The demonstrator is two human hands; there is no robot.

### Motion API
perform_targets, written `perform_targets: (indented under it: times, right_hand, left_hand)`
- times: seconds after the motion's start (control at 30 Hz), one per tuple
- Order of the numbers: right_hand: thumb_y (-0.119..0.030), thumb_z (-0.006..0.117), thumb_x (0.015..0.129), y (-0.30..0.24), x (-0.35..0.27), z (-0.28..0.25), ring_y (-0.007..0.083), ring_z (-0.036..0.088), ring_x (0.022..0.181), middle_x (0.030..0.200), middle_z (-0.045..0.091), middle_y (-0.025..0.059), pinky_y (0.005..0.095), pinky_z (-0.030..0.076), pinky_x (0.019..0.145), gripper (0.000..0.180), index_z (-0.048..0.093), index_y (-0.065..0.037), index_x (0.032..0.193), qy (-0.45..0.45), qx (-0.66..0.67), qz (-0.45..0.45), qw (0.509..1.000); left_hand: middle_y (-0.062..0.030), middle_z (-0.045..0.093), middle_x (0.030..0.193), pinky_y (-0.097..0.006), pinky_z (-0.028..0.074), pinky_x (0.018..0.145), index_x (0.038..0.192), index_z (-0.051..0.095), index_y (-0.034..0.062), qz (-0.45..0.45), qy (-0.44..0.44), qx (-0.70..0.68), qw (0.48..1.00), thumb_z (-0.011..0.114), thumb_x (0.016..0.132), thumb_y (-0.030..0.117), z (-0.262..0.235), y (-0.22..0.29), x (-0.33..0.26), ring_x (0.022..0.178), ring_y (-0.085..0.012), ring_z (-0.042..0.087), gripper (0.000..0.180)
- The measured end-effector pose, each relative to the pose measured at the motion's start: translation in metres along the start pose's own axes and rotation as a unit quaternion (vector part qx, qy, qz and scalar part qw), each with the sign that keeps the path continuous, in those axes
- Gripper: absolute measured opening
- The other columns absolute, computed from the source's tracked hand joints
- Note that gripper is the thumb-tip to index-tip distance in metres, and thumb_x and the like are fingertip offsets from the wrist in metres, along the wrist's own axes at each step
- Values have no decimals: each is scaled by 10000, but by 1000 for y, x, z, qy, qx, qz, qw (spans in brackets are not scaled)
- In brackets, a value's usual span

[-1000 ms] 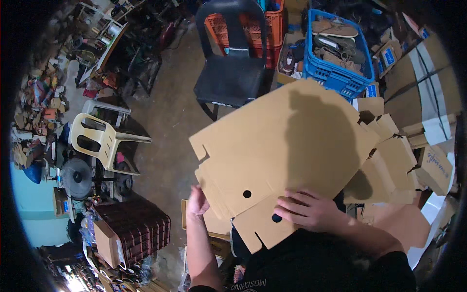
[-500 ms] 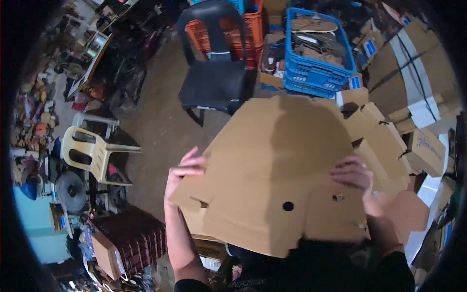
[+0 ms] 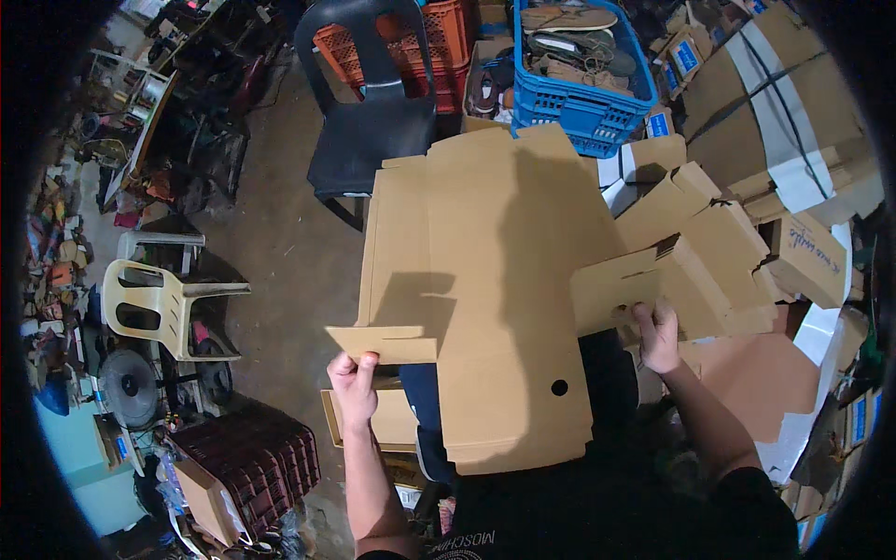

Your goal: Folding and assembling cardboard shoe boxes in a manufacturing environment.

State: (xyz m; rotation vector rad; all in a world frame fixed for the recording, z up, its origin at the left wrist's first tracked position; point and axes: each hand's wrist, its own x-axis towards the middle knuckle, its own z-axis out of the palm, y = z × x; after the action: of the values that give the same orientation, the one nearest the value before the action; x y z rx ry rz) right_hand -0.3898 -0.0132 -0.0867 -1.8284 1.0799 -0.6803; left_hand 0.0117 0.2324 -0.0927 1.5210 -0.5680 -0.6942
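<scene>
A flat brown cardboard box blank (image 3: 481, 271) lies spread out before me, its near panel pierced by a round dark hole. My left hand (image 3: 356, 383) pinches the small left flap (image 3: 392, 344), thumb on top and fingers underneath. That flap is folded up and casts a shadow on the sheet. On the other side, my right hand (image 3: 659, 338) grips the right flap (image 3: 616, 287) by its near edge; this flap too stands raised. The fingers under both flaps are hidden.
A black plastic chair (image 3: 373, 140) stands beyond the cardboard. Behind it are a blue crate (image 3: 583, 107) of shoes and an orange crate (image 3: 448, 42). More folded cardboard (image 3: 714, 252) is piled at right. A cream chair (image 3: 154, 308) and dark red crate (image 3: 261, 457) are at left.
Both hands have moved down from the sheet's sides to its two flaps, which are now bent upward. The cardboard lies squarer to me, and the view has shifted a little.
</scene>
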Motion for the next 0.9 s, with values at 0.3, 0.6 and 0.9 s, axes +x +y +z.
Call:
perform_targets:
  times: [0.3,0.6,0.9]
  right_hand:
    - [-228,774,857,-92,68,6,242,620,1040,949,661,49,560,343,1147,218,657,-64,941,-142,-246,-317,905]
    - [-152,730,864,-123,82,26,197,625,953,822,656,-2,538,337,1171,87,679,-120,926,-150,-246,-352,890]
    - [-114,673,836,-126,74,29,197,614,961,808,619,-8,541,352,1171,107,680,-150,936,-167,-286,-377,865]
  left_hand:
    - [-27,617,682,-529,327,1176,752,707,46,278,-236,410,836,847,787,314,76,68,22,772,-231,602,304]
    - [-57,678,768,-510,338,1150,834,760,25,264,-128,287,912,836,797,182,63,90,36,850,-248,585,178]
    - [-63,653,749,-474,399,1062,834,717,-3,210,-78,275,935,836,804,147,75,87,24,820,-248,559,195]
